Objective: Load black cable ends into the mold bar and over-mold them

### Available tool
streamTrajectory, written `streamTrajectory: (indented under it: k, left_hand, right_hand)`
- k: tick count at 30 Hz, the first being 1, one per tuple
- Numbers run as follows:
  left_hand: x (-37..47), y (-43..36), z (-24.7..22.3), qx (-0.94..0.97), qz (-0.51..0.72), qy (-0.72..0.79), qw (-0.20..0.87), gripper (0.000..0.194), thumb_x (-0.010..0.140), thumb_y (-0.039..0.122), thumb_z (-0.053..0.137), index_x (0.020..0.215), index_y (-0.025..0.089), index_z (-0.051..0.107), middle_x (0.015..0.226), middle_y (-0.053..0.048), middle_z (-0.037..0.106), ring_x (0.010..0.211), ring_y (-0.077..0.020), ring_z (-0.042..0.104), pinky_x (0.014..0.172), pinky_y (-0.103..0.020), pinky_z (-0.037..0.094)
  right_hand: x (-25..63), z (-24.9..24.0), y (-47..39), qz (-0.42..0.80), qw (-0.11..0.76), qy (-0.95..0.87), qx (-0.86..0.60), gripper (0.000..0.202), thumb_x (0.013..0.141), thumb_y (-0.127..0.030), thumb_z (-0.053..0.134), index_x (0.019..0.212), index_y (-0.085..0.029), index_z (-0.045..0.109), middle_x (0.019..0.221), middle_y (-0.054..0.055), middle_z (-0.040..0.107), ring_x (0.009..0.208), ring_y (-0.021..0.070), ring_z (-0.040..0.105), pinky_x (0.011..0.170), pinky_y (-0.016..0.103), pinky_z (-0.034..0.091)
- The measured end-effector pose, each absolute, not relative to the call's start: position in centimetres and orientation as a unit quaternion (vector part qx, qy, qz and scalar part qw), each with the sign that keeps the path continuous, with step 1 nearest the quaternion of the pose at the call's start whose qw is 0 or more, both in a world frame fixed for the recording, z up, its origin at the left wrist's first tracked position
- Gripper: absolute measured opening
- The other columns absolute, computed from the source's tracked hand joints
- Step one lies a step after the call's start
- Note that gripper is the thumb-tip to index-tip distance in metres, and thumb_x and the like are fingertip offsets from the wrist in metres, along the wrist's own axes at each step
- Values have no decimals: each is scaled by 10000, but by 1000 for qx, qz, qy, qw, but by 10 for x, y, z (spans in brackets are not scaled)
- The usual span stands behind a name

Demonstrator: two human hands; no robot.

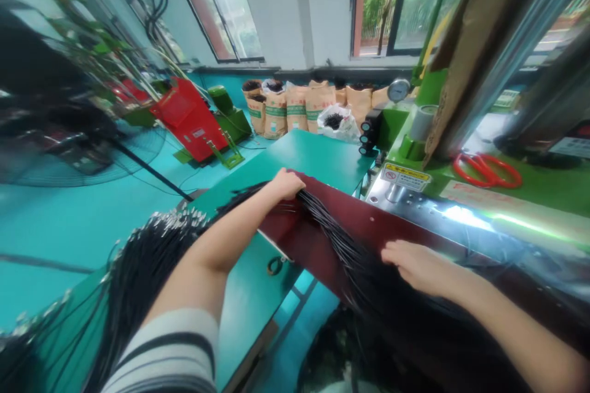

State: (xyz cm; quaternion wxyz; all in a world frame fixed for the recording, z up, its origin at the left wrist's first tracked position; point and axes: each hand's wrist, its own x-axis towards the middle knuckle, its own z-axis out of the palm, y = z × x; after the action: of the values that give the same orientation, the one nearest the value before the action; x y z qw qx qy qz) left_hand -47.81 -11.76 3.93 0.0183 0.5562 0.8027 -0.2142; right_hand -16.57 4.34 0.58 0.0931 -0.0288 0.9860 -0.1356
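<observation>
A thick bundle of black cables [338, 239] stretches across a dark red board [318, 258] in front of me. My left hand [286, 185] is closed round its far end, over the board's far corner. Nearer and to the right, my right hand [412, 264] has its fingers curled at the upper edge of the same bundle, where the strands spread and blur. Left of my left arm, a big pile of black cables with silvery tips [161, 239] lies on the green table [249, 319]. A small dark ring-shaped item [274, 266] lies beside the board.
On the right stands a green press machine [415, 135] with a metal plate, a gauge [399, 90] and red-handled scissors [487, 171]. Paper sacks [295, 107] line the wall. A fan [83, 141] and a red machine [191, 123] stand left.
</observation>
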Motion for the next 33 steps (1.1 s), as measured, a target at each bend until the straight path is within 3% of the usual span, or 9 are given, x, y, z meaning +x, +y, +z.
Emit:
streamTrajectory:
  k: [5,9,14,17,20,26,29,31,33]
  left_hand:
    - [-471,-140,29,545,-119,830,-9,456,714,170,509,1164,249,492,1175,-91,533,1108,-260,444,838,-396,371]
    - [-450,-192,27,552,-12,834,-21,698,675,232,543,1327,290,303,1367,-50,366,1242,-257,303,938,-396,327]
    - [-444,-261,-24,374,-79,921,-72,931,614,119,566,1403,328,118,1472,-48,193,1308,-324,185,991,-517,230]
    - [-466,-278,-46,269,-80,949,-142,857,682,92,493,1416,298,102,1472,-66,199,1308,-306,201,996,-509,227]
    - [-502,-276,-44,267,-82,951,-131,772,723,100,452,1406,302,155,1459,-77,241,1299,-287,238,976,-495,259]
    - [-567,-253,1,399,-130,907,-34,535,709,74,498,1197,291,463,1197,-59,548,1157,-204,432,979,-459,275]
    - [-592,-224,20,391,-145,908,-48,306,768,79,489,1021,228,575,1086,-73,593,1150,-233,430,986,-520,241]
    - [-604,-198,24,377,-155,912,-50,209,836,158,478,1017,184,580,1096,-83,575,1120,-238,458,955,-506,318]
    - [-610,-172,19,360,-164,918,-38,261,861,272,486,1090,161,544,1131,-88,545,1037,-213,517,875,-442,430]
  right_hand:
    - [-153,-2,22,-207,-29,978,24,329,887,-227,334,1107,-176,573,1062,83,623,990,196,575,881,358,465]
    - [-155,-18,4,-198,-93,975,26,461,848,-376,412,1263,-179,454,1218,109,542,1102,243,529,917,386,459]
    - [-160,-29,4,-161,-131,978,27,524,814,-391,448,1291,-174,427,1247,127,519,1118,278,521,913,400,467]
    - [-161,-25,6,-152,-115,982,8,531,808,-389,468,1295,-181,428,1203,121,559,1102,279,535,902,402,475]
    - [-160,-25,9,-153,-102,983,-14,512,808,-377,473,1296,-224,443,1148,93,604,1058,279,566,865,410,498]
    - [-155,-47,20,-117,-144,981,-54,529,797,-361,506,1307,-238,440,1201,73,585,1075,273,561,850,406,520]
    - [-153,-51,23,-104,-136,983,-59,548,801,-359,505,1328,-243,413,1241,69,557,1101,267,544,865,405,513]
    - [-152,-48,22,-99,-126,985,-57,546,806,-363,498,1332,-248,410,1238,68,559,1096,265,548,857,407,518]
    - [-152,-43,21,-92,-121,987,-53,533,807,-365,493,1322,-242,430,1221,74,572,1085,266,556,845,411,523]
